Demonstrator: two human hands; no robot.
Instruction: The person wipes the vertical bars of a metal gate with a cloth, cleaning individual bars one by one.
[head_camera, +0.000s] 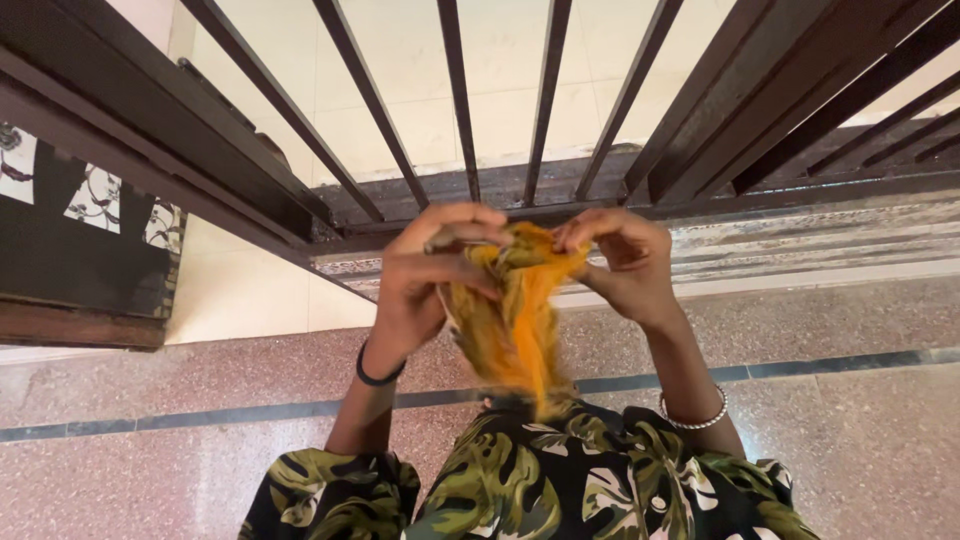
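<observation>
Close against a dark metal grille (460, 100), above a speckled pink stone floor (850, 440) crossed by a dark inlaid stripe (200, 415), the person holds a bunched orange-yellow cloth (515, 310) up at chest height between both hands. The left hand (425, 270), with a black band (378, 375) at its wrist, is curled tight around the upper left part of the bundle, fingers folded over it. The right hand (625, 262), with a beaded silver bracelet (695, 415) below it, pinches the top right edge between thumb and fingertips, the other fingers half bent. The cloth hangs down from this double grip in a twisted, blurred tail that ends just above the person's leaf-patterned garment (560, 480). By the look of it, the step in hand is a gathering or wringing of the cloth, with both grips set close together at its top. Any further move calls for a firm hold on both sides, since the loose tail hangs free, and for room between the knuckles and the bars just behind them. A patterned black-and-white panel (95, 205) sits off to the left.
</observation>
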